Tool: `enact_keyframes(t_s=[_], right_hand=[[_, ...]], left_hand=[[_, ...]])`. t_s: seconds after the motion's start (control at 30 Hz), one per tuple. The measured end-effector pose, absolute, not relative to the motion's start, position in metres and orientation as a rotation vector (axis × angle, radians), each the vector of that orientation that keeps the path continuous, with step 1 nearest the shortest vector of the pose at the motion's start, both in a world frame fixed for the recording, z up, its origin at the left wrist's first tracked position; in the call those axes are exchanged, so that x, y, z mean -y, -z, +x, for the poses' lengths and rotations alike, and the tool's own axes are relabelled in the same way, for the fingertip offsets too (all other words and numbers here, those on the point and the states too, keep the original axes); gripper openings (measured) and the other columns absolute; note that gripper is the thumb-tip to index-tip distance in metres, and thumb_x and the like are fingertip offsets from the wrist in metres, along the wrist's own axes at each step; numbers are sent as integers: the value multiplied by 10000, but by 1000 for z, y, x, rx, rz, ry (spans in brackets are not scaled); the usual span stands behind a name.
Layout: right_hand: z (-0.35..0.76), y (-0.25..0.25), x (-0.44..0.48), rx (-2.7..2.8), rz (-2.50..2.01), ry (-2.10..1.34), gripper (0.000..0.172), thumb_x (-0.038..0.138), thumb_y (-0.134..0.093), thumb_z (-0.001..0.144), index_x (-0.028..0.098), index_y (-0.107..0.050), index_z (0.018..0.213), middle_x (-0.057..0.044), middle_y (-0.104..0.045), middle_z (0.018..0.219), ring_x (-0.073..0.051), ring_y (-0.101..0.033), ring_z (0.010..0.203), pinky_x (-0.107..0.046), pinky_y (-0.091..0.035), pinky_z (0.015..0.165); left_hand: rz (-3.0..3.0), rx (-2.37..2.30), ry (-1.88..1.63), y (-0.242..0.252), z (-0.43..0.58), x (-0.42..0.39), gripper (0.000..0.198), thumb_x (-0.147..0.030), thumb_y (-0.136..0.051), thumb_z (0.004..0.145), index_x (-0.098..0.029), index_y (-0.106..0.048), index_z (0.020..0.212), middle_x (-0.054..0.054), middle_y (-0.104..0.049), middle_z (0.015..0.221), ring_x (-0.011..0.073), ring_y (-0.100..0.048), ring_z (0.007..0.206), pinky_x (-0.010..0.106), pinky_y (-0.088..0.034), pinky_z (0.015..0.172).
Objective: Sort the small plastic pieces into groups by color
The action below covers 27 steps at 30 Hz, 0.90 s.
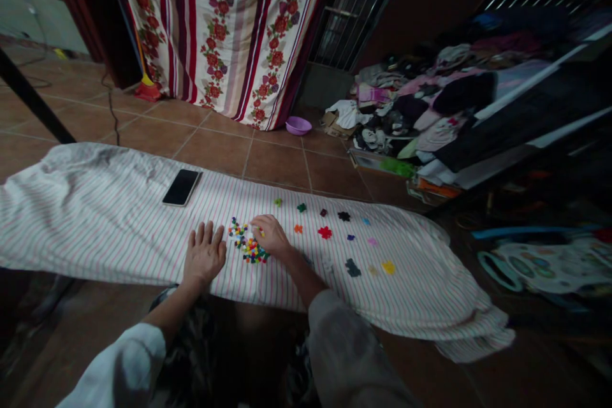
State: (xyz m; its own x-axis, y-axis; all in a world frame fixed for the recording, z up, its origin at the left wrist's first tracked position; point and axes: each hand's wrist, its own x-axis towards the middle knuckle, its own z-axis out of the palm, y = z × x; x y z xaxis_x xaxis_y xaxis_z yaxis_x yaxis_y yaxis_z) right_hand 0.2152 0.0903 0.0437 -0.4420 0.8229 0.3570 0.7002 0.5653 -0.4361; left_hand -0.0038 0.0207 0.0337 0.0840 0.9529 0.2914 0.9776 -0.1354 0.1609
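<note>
A mixed pile of tiny coloured pieces, like small beads or cubes, lies on a striped cloth. My left hand rests flat on the cloth just left of the pile, its fingers stretched out and holding nothing. Over the pile's upper right edge, my right hand has its fingers bent together; what they pinch is hidden. To its right sit small single-colour groups, among them a red group, a black group, an orange group, a dark grey group and a yellow group.
A phone lies on the cloth at the upper left. Beyond the cloth are a tiled floor, a purple basin, a flowered curtain and a broom. Heaped clothes fill the right side.
</note>
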Motion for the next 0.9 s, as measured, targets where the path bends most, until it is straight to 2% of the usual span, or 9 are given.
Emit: enact_keyframes(t_s=[0.13,0.27,0.37,0.5,0.77,0.9], right_hand=[[167,-55,-104,2419,-1187,-354,192,241,-636,915,204,-734,1077,-71,-728,1138,-207,-621,1081,-353,-451,1001],[136,-57,-106,2458,-1318,-365,300,392,-693,901,215,-716,1143,-91,-683,1216,-247,-579,1147,-386,-452,1007],[137,-56,-100,2488,-1337,-337,242,342,-677,917,203,-718,1110,-94,-668,1194,-242,-564,1138,-382,-446,1010],[151,-56,-89,2516,-1343,-272,167,271,-631,937,210,-717,1067,-76,-663,1138,-226,-557,1097,-363,-448,983],[161,-51,-74,2413,-1531,-198,199,281,-545,994,189,-718,1030,-91,-669,1142,-218,-561,1100,-358,-438,999],[165,-53,-71,2472,-1510,-179,220,253,-498,1010,198,-710,1028,-86,-685,1117,-218,-584,1085,-363,-446,989]], left_hand=[[-2229,1983,525,-29,-5,-21,510,-317,-361,954,-157,-592,1380,179,-521,1494,362,-416,1442,565,-328,1163],[-2224,1994,574,-24,-6,-22,526,-290,-338,947,-99,-585,1372,177,-540,1476,348,-420,1441,547,-323,1175],[-2237,2001,583,-23,-6,-23,540,-280,-327,944,-64,-579,1369,190,-537,1474,355,-414,1443,551,-314,1180],[-2225,2001,604,-25,-5,-22,536,-289,-333,938,-85,-587,1364,190,-538,1473,352,-420,1440,558,-313,1176],[-2247,1978,628,-27,-7,-20,554,-307,-326,930,-61,-587,1353,215,-542,1463,370,-423,1433,571,-309,1171],[-2247,1966,672,-26,-7,-20,550,-311,-339,918,-101,-583,1364,204,-553,1456,359,-424,1432,585,-310,1164]])
